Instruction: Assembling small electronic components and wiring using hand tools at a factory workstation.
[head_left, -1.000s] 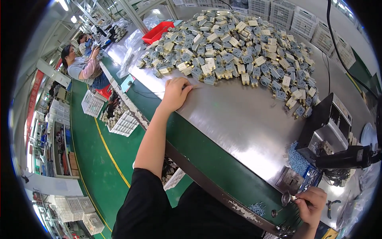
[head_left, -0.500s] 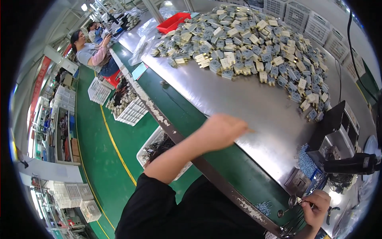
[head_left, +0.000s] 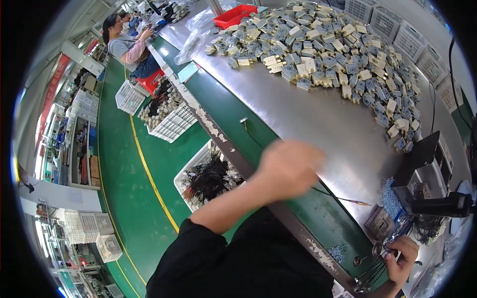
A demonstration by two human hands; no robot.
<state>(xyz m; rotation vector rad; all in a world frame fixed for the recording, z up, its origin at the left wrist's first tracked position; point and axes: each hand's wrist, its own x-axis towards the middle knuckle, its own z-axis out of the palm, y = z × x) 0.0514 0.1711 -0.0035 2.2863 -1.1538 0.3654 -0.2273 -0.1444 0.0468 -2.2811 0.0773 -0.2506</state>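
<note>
My left hand is over the green strip at the table's near edge, its fingers smeared by motion. A thin dark cable runs out beyond it to a brownish tip, and a small pale connector on a cable lies farther left. Whether my fingers grip the cable cannot be made out. At the lower right my right hand is closed, thumb against fingers, beside a round metal disc; what it pinches is mostly hidden. Below lie several thin dark rods or wires.
A big heap of grey and cream plug-like housings covers the far table. Small blue pieces lie by a black and metal device. A crate of cables stands on the floor at left. A co-worker sits farther off.
My left hand has shifted slightly right, and the dark cable with its brownish tip now shows beyond it. The pale connector shows on the green strip. My view has shifted; my right hand stays by the disc.
</note>
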